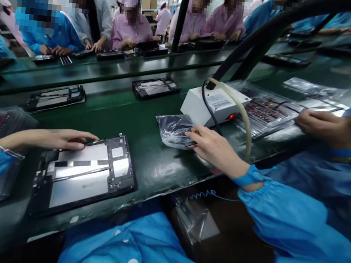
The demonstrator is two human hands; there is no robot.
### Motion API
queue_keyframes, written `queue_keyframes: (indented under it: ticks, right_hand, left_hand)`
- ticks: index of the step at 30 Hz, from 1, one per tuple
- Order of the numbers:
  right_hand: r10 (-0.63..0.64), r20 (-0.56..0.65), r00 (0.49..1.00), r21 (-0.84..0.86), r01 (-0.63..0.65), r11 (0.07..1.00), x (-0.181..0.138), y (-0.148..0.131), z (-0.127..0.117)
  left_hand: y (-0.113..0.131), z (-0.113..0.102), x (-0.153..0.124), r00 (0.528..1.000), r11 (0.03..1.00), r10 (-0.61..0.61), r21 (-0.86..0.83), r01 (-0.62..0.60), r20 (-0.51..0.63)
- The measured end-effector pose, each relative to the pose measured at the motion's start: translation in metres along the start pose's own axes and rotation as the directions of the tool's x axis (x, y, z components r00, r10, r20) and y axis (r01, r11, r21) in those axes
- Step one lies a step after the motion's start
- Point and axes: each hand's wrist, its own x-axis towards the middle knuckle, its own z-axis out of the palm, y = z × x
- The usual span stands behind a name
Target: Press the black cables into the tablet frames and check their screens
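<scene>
My left hand (68, 139) lies over the upper edge of an opened tablet housing (79, 192), fingers stretched out and touching it. The housing has a black frame, silvery plates and a thin cable running across. My right hand (213, 148) is closed around a slim dark tool (190, 143), whose kind I cannot make out. Its fingers are at the right side of a clear plastic bag (172, 131) on the green bench. The bag's contents are hard to tell through the glare. A blue band circles my right wrist.
A white box (213, 102) with a lit red switch stands behind my right hand, a pale hose curving past it. Trays of small parts (265, 111) lie right, near a co-worker's blurred hands (326, 124). More tablet housings (155, 87) lie along the line. Several people work opposite.
</scene>
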Motion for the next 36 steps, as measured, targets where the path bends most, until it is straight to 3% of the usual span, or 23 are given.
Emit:
queue_keyframes:
  ticks: [3, 6, 8, 10, 12, 15, 20, 25, 28, 30, 32, 33, 36]
  right_hand:
    - [0.035, 0.027, 0.999, -0.041, -0.034, 0.999, 0.003, -0.005, 0.002]
    - [0.09, 0.031, 0.995, -0.065, -0.087, 0.994, 0.01, -0.013, 0.005]
    - [0.13, 0.031, 0.991, -0.071, -0.128, 0.989, 0.016, -0.015, 0.009]
    - [0.175, 0.026, 0.984, -0.075, -0.173, 0.982, 0.021, -0.016, 0.011]
    - [0.22, 0.014, 0.975, -0.078, -0.218, 0.973, 0.025, -0.015, 0.013]
    - [0.264, -0.002, 0.965, -0.074, -0.263, 0.962, 0.031, -0.013, 0.011]
    - [0.268, -0.014, 0.963, -0.05, -0.268, 0.962, 0.035, -0.014, 0.007]
    - [0.229, -0.016, 0.973, -0.002, -0.229, 0.973, 0.027, -0.015, 0.011]
    - [0.237, -0.192, 0.952, 0.169, -0.206, 0.964, 0.015, -0.015, 0.004]
    - [0.289, -0.39, 0.874, 0.348, -0.151, 0.925, 0.005, -0.019, -0.008]
    - [0.339, -0.513, 0.788, 0.44, -0.098, 0.893, -0.006, -0.024, -0.021]
    - [0.357, -0.53, 0.77, 0.464, -0.089, 0.881, -0.011, -0.027, -0.026]
    - [0.478, -0.431, 0.766, 0.636, -0.118, 0.763, -0.021, -0.031, -0.032]
  left_hand:
    - [0.041, -0.002, 0.046, 0.973, 0.971, 0.226, 0.065, -0.229, 0.052]
    - [0.109, 0.018, 0.095, 0.825, 0.819, 0.565, 0.117, -0.562, 0.016]
    - [0.148, 0.042, 0.122, 0.759, 0.735, 0.652, 0.241, -0.634, 0.01]
    - [0.169, 0.066, 0.141, 0.788, 0.735, 0.616, 0.353, -0.579, 0.01]
    - [0.173, 0.083, 0.153, 0.824, 0.749, 0.566, 0.416, -0.516, 0.003]
    - [0.165, 0.092, 0.165, 0.836, 0.749, 0.549, 0.442, -0.494, 0.004]
    - [0.159, 0.085, 0.174, 0.824, 0.719, 0.566, 0.468, -0.515, 0.037]
    - [0.153, 0.08, 0.16, 0.803, 0.696, 0.596, 0.484, -0.53, 0.022]
    - [0.147, 0.072, 0.153, 0.755, 0.662, 0.655, 0.496, -0.562, -0.02]
    - [0.143, 0.063, 0.152, 0.736, 0.659, 0.676, 0.477, -0.581, -0.037]
    - [0.141, 0.053, 0.154, 0.768, 0.709, 0.638, 0.433, -0.557, -0.059]
    - [0.141, 0.049, 0.157, 0.8, 0.752, 0.596, 0.393, -0.529, -0.063]
    - [0.141, 0.044, 0.166, 0.892, 0.874, 0.452, 0.198, -0.444, 0.007]
